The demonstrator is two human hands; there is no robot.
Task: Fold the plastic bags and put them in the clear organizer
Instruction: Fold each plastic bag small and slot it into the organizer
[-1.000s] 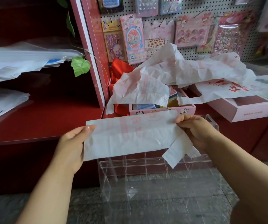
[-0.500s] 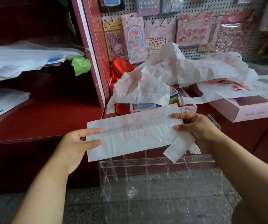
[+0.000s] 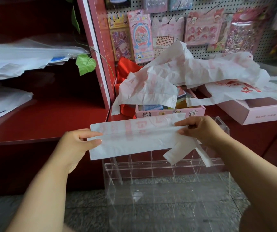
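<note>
A white folded bag (image 3: 134,138) is marked with faint pink print; the far heap of bags (image 3: 184,72) is coloured alike, one bearing bold red characters. The shelf (image 3: 50,118) at left is painted deep red; a green leaf (image 3: 86,64) is seen above it; the boxes (image 3: 169,113) are pink.

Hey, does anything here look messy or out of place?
Yes. Crumpled bags lie heaped over the pink boxes, hiding their contents. On the held bag, handles dangle loose below the fold.

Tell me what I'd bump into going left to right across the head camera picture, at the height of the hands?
Left hand → folded plastic bag → right hand.
</note>
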